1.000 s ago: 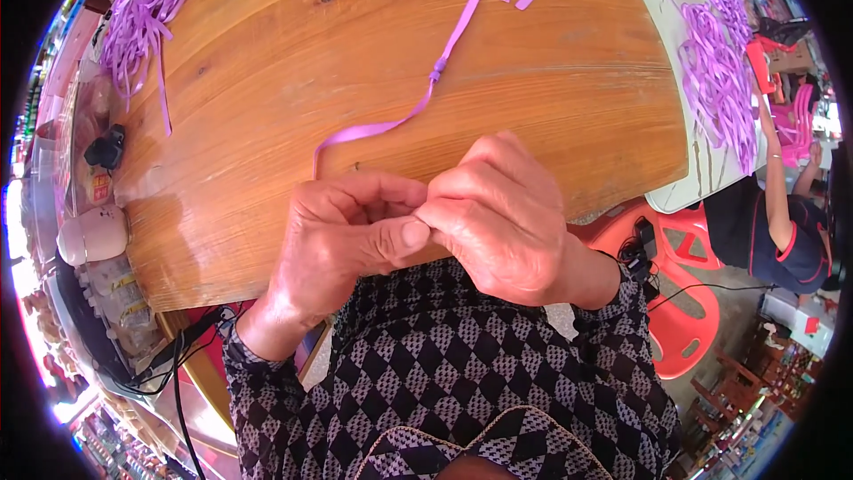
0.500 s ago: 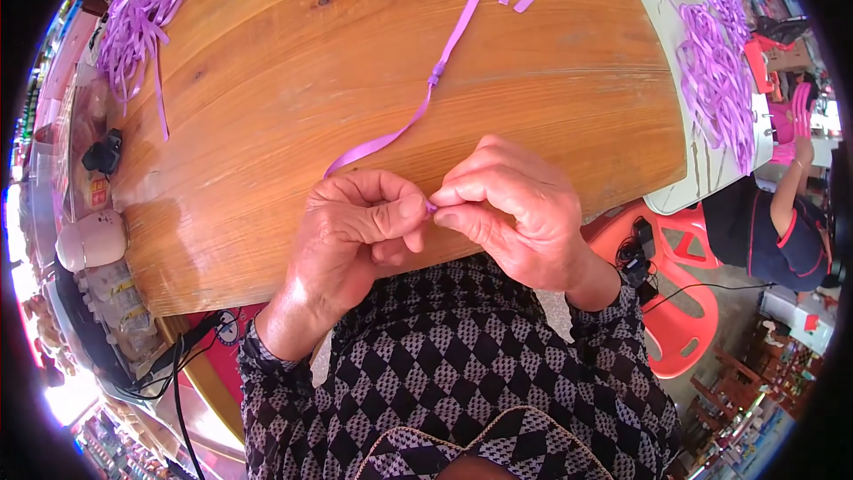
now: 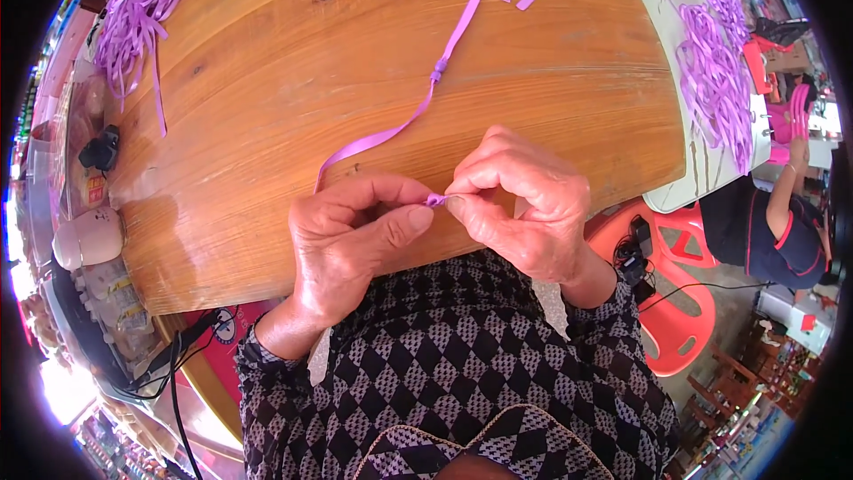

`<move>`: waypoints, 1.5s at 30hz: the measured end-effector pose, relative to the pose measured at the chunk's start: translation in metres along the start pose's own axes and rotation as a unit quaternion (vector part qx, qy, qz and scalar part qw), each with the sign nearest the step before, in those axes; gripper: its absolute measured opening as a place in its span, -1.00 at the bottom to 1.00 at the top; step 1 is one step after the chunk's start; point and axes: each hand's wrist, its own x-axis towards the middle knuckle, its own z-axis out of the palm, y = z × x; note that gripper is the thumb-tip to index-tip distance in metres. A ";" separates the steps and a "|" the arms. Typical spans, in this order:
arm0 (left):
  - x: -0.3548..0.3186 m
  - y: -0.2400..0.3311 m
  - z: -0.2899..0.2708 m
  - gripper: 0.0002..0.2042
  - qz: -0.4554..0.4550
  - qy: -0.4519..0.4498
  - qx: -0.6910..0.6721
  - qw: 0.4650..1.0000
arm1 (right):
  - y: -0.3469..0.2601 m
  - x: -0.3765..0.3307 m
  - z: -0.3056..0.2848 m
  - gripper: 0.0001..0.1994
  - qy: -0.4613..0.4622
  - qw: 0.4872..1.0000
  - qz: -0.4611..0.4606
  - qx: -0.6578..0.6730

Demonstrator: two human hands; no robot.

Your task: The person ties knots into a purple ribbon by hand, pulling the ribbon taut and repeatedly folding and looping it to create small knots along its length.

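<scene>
A purple ribbon (image 3: pixel 377 137) runs down the wooden table toward me, with one small knot (image 3: pixel 439 69) partway along it. Its near end passes into my left hand (image 3: pixel 353 236), whose thumb and forefinger pinch it. Between my two hands a second small knot or loop (image 3: pixel 434 200) shows in the ribbon. On the other side of that loop, my right hand (image 3: pixel 524 209) grips the short tip between thumb and forefinger. Both hands are just above the table's near edge, and the fingers partly hide the ribbon.
Bunches of purple ribbon lie at the far left (image 3: pixel 147 13) and on a white table (image 3: pixel 662 187) at the right. A pink rounded object (image 3: pixel 89 238) and a black item (image 3: pixel 99 149) sit along the left edge. An orange stool (image 3: pixel 680 320) and another person (image 3: pixel 773 231) are at the right.
My hands have moved slightly apart, with the right one shifting right and the left one left. More of the small knot between them now shows.
</scene>
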 end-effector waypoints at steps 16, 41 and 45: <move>0.005 -0.002 0.006 -0.89 -0.021 0.030 0.015 0.999 | 0.001 -0.005 0.001 -0.90 -0.004 1.000 0.000 0.009; -0.007 0.002 -0.010 -0.94 -0.039 0.004 0.048 0.998 | -0.001 -0.008 -0.005 -0.80 -0.055 0.998 -0.042 -0.014; -0.007 0.007 -0.007 -0.94 -0.026 0.008 0.064 0.998 | -0.004 -0.003 -0.001 -0.81 -0.042 0.999 0.007 0.021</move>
